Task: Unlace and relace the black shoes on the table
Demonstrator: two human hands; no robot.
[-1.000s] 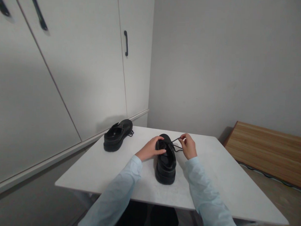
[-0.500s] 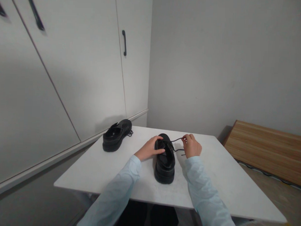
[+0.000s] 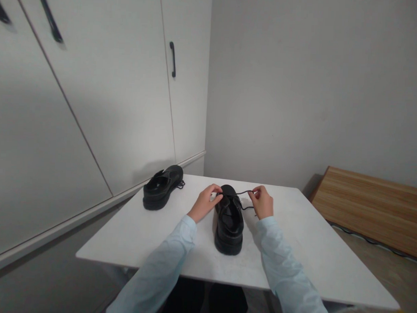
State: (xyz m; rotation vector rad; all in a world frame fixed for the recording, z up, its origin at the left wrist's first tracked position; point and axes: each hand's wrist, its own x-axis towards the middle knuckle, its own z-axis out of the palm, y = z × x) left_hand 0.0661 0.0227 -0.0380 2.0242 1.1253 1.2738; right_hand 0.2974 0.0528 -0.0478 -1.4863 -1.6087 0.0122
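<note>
One black shoe (image 3: pixel 229 235) sits upright on the white table, its heel toward me and its toe pointing away. My left hand (image 3: pixel 205 202) is at the left side of its front part, thumb and fingers bent close together; whether they grip a bit of lace is too small to see. To the right of the shoe, my right hand (image 3: pixel 263 202) pinches a black shoelace (image 3: pixel 244 192) that stretches across from the shoe's front. A second lace end runs from the shoe toward the right hand, below the first.
Another black shoe (image 3: pixel 162 187) with its laces at its right side rests at the table's (image 3: pixel 123 238) back left. White cabinets (image 3: pixel 128 103) stand on the left. A wood-grain board (image 3: pixel 371 205) lies beyond the table on the right.
My left thumb has come off the shoe's opening, and the left fingers have drawn together at its left side. The right hand has shifted slightly left, still pinching the lace.
</note>
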